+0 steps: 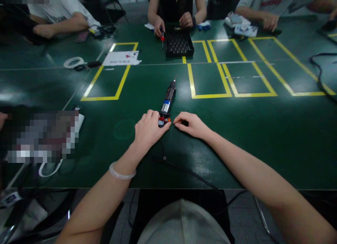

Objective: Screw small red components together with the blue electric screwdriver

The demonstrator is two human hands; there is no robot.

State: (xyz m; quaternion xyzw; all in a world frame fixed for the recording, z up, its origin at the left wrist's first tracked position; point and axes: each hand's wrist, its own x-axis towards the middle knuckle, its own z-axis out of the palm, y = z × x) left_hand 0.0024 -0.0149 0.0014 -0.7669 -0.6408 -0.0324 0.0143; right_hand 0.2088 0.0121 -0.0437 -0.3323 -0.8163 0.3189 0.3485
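Table point(263, 131) green, yellow tape point(212, 96) outlines; people point(165, 1) opposite; left hand point(150, 128) gripping screwdriver point(168, 100), right hand point(192, 124) curled, pinch unclear.

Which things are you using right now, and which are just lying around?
In use:
- electric screwdriver, left hand around its rear end, right hand close by
- maybe the black cable, its loose end near the hands

Seemingly just lying about:
- white printed sheet
- white coil

Black tray point(180, 53) (opposite), yellow tape point(212, 96); white sheet point(116, 58)
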